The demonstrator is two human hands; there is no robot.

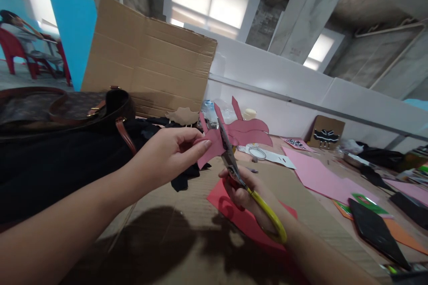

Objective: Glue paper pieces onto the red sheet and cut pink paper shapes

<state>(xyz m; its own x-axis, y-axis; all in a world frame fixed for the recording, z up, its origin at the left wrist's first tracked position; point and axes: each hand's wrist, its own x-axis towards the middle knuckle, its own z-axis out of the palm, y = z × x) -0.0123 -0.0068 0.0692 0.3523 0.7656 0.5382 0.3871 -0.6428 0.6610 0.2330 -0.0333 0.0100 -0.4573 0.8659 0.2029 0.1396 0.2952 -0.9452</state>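
My left hand [177,153] pinches the near left edge of a pink paper cutout [245,131], which has a wavy body and several pointed strips rising from it. In my right hand [249,196] is a pair of scissors [230,160] with yellow handles, its fingers wrapped around them. The blades point up and away and cross the paper just right of my left fingertips. Both hands are raised above the cardboard-covered table [160,240]. Below my right hand lies a sheet of red paper [230,209], partly covered by the hand and its shadow.
A dark bag [67,107] and black cloth [67,169] fill the left side. Upright cardboard [154,62] stands behind. To the right are pink sheets [310,173], a tape roll [257,153] and a black flat object [376,229]. A person [23,38] sits far left.
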